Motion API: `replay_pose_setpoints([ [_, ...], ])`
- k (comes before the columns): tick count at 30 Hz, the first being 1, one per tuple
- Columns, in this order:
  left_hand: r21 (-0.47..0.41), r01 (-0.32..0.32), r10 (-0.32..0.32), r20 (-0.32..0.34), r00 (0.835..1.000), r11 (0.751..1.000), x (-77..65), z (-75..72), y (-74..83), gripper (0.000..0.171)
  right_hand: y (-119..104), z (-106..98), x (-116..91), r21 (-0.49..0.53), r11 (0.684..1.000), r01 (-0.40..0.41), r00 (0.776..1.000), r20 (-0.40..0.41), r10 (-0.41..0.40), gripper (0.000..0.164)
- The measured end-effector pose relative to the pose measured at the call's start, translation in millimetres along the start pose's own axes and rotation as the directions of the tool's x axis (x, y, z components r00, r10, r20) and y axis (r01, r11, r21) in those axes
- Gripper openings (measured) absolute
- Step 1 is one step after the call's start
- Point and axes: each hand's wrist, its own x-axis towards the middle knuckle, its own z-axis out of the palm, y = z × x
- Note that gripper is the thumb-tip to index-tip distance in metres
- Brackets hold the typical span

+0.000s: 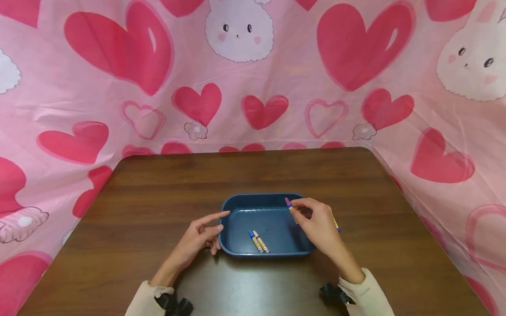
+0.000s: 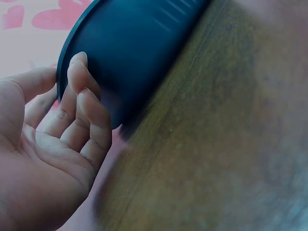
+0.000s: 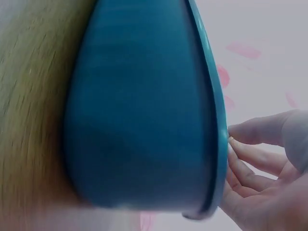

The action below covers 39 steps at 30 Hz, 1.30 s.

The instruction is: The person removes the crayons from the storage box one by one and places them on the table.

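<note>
A dark blue oval-ended tray [image 1: 262,210] sits on the table. My left hand [image 1: 201,235] holds its left end: thumb and index finger lie at the rim, while the other fingers curl by the outer wall [image 2: 127,53]. Over the right end, my right hand [image 1: 318,217] pinches a purple crayon [image 1: 289,203] between thumb and fingers, its tip pointing up and left. Inside the tray, a blue crayon [image 1: 255,241] and a pale peach crayon [image 1: 261,242] lie side by side near the front wall. The right wrist view hides the held crayon behind the tray.
Just right of my right hand, part of another crayon [image 1: 337,224] with a yellow wrapper shows, mostly hidden by the hand. The brown wooden table [image 1: 166,184] extends around the tray. A pink cloth with hearts [image 1: 262,112] and rabbits hangs behind and beside it.
</note>
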Motion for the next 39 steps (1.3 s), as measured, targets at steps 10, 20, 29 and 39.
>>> replay_pose_setpoints([
  [10,-0.004,0.002,-0.002,-0.022,1.000,1.000,-4.8,-1.5,0.7,0.050,18,-32,0,0.028,0.984,-0.174,0.981,-0.080,0.176,0.014],
  [20,-0.008,0.020,-0.021,-0.029,0.999,1.000,-7.2,0.4,-0.5,0.050,57,-64,-6,-0.082,0.940,-0.333,0.933,-0.171,0.316,0.019],
  [29,-0.018,0.016,-0.016,-0.031,0.999,1.000,-7.6,2.4,-0.3,0.050,83,-73,-8,-0.176,0.890,-0.420,0.906,-0.129,0.402,0.021],
  [39,-0.013,0.036,-0.037,-0.025,0.999,0.999,-0.9,4.8,2.4,0.050,100,-71,-13,-0.200,0.865,-0.460,0.887,-0.053,0.459,0.021],
])
